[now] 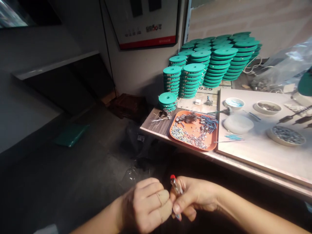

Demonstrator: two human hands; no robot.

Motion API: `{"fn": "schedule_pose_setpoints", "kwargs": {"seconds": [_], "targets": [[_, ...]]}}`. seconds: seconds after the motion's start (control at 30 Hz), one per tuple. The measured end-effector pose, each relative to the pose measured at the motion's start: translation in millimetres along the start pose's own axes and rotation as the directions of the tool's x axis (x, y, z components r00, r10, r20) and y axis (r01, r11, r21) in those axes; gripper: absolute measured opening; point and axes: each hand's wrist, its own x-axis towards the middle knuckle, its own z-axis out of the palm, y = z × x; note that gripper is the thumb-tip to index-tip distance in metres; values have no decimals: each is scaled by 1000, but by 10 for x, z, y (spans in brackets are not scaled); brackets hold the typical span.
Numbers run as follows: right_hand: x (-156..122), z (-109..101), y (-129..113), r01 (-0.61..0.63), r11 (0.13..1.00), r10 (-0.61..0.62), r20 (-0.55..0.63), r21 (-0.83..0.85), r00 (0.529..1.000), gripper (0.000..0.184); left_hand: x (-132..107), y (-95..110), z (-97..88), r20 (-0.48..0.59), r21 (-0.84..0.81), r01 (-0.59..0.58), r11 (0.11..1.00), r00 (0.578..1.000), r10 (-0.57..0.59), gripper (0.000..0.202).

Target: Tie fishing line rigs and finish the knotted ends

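Bottom centre of frame: right hand (192,198) clamps a slim translucent lighter (175,188) with a red cap; left hand (146,204), fingers curled shut, touches it. Right of centre: one orange plastic tray (209,146) of small metal parts; green round spools (195,78) in stacks, uncounted.

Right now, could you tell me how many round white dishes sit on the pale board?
4: one with blue bits at the back left, one with dark parts to its right, a covered one in front, and one with grey pieces front right. Others may lie outside the frame.
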Motion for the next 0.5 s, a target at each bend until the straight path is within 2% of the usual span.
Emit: {"fn": "schedule_pose_setpoints", "kwargs": {"seconds": [0.1,0.3,0.43,0.5], "targets": [[-6,21,-31,-12,1000,11,-56,-5,998,3,8,-2,13,-7,-31,33,999,999,-33,3],[15,62,-42,21,999,-17,-112,35,994,3,47,4,39,-93,-82,12,997,995,-19,4],[29,91,1,158,978,-127,-213,135,969,3,180,94,-10,-62,19,-41,999,997,42,7],[24,91,29,264,946,-203,-291,189,935,5,235,110,-21,-40,115,6,993,999,-2,13]]}}
